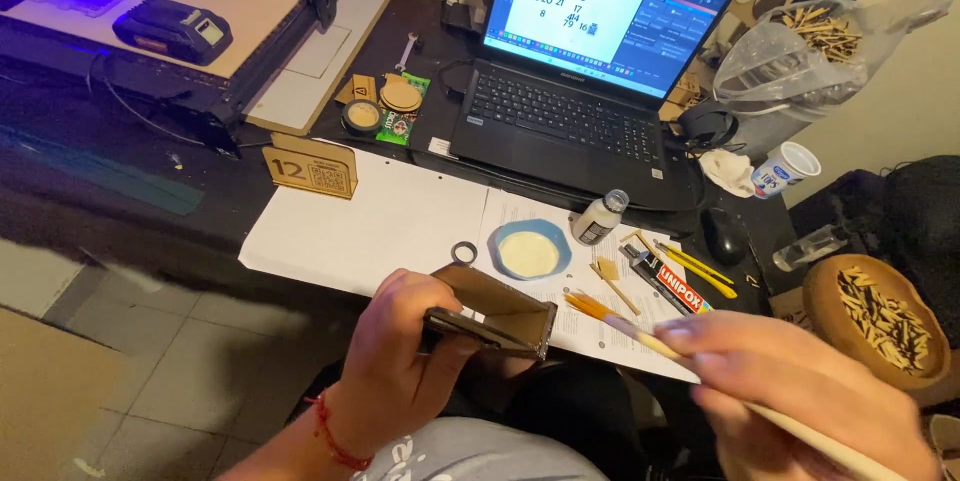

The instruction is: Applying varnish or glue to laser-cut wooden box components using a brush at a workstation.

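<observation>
My left hand [405, 356] grips a small brown wooden box-like piece [495, 316] with thin walls, held over my lap at the desk's front edge. My right hand [800, 391] holds a wooden-handled paintbrush [640, 333] whose orange bristles point left, close to the wooden piece's right end. Just beyond them, a blue dish of white glue [529, 252] rests on white paper sheets [380, 226], with a small white glue bottle [600, 218] beside it.
An open laptop [575, 116] stands behind the paper. A black mouse [725, 233], glue tube [670, 283], yellow tool [700, 269], wooden stand [312, 169], wooden bowl of small wood pieces [880, 319] and a plastic bag [800, 51] surround it. A laser machine [150, 11] sits far left.
</observation>
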